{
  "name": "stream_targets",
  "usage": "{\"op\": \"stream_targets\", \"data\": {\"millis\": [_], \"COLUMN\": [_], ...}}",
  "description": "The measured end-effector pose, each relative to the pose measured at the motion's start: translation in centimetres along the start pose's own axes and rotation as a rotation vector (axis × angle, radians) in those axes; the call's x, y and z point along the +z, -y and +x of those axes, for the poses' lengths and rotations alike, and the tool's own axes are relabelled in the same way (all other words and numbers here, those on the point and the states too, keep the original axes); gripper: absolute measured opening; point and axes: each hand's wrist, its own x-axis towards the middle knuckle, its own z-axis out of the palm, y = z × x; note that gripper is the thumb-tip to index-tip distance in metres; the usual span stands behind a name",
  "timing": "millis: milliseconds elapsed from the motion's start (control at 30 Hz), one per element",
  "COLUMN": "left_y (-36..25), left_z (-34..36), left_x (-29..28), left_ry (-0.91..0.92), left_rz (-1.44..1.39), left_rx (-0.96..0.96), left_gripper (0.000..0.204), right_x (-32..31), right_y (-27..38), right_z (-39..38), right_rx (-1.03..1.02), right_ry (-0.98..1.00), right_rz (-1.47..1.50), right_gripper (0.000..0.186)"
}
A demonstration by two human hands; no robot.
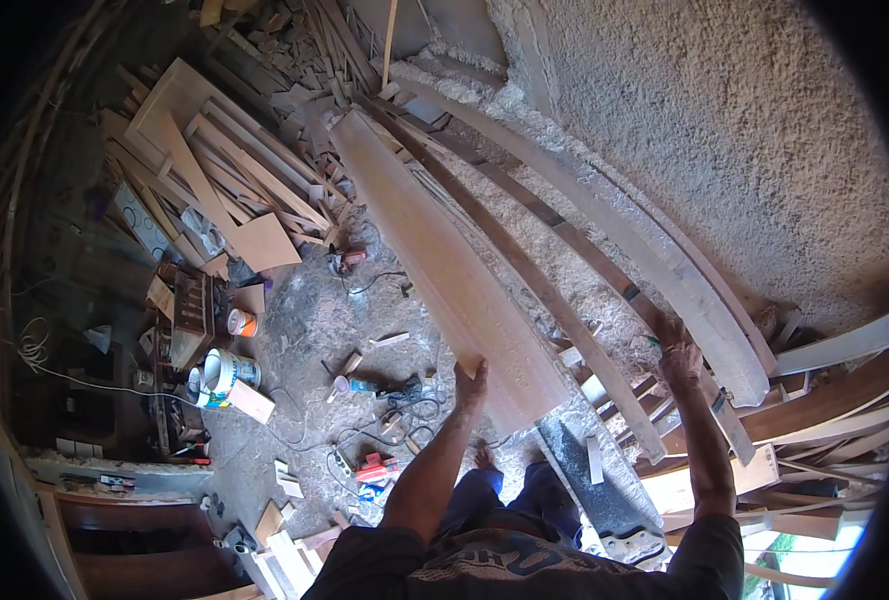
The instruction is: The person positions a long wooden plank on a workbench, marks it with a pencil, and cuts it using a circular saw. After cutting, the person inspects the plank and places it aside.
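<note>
The person's left forearm (426,478) points toward one o'clock; the left hand (470,388) is closed in a grip, thumb on top, other fingers mostly hidden. The right forearm (709,450) points near twelve o'clock, and the right hand (680,362) reaches farther, fingers unclear.

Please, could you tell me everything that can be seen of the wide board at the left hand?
The wide board is long and flat, and looks like pale brown wood with a pinkish tone, yellowish in places. It lies slantwise, its far end toward the upper left, its broad near end in front of the person. The left hand grips its left edge near that end. Its underside is hidden.
</note>
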Motion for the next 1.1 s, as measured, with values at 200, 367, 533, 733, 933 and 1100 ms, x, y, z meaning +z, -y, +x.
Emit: {"op": "stream_targets", "data": {"millis": [200,367,533,733,933,1100], "left_y": [1.2,0.5,-0.3,-2.0,-5.5,-8.2], "left_z": [-0.1,0.2,0.3,0.0,1.6,10.0], "left_x": [-0.6,-0.5,-1.2,-2.1,-3.2,-2.3], "left_ry": [0.016,0.074,0.056,0.084,-0.044,0.188], "left_rz": [-0.063,-0.106,-0.041,0.006,0.461,-0.213], "left_rx": [-0.038,-0.079,-0.093,0.026,0.407,0.247], "left_gripper": [0.07,0.072,0.073,0.083,0.082,0.065], "right_x": [-5.8,-6.3,-6.0,-7.7,-8.7,-14.3], "right_y": [1.8,2.7,5.1,7.2,8.4,14.0], "right_z": [-2.4,-4.8,-5.8,-6.1,-6.8,-5.8], "right_rx": [0.151,0.158,0.118,0.131,0.181,0.305], "right_ry": [0.249,0.201,0.204,0.185,0.14,0.27], "right_rz": [0.022,0.022,0.07,0.095,0.095,0.166], "right_gripper": [0.066,0.071,0.069,0.063,0.045,0.051]}}
